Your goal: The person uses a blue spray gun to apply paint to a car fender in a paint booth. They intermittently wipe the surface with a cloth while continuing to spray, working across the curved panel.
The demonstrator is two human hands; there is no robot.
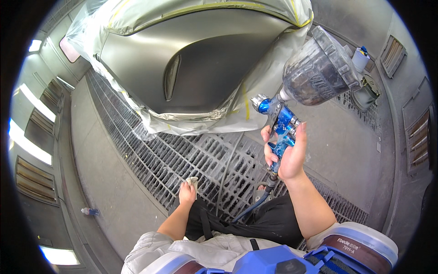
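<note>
My right hand (pixel 289 155) grips a blue spray gun (pixel 282 119) upright, with a large, paint-stained cup (pixel 319 68) on top and a dark hose (pixel 255 205) running down from its handle. Its silver nozzle points left toward a vehicle panel (pixel 137 55) with a dark satin finish and a narrow recess, wrapped round in plastic masking sheet (pixel 244 116) and yellow tape. My left hand (pixel 186 194) is low over my lap, closed on a small pale cloth (pixel 192 181).
Under me is a metal floor grating (pixel 205 160) beside grey floor strips (pixel 107 182). A metal drum (pixel 367 98) and white container (pixel 360 61) stand at the right. A small bottle (pixel 90 211) lies at left. Walls with lights (pixel 32 146) and vents (pixel 417 137) curve round both sides.
</note>
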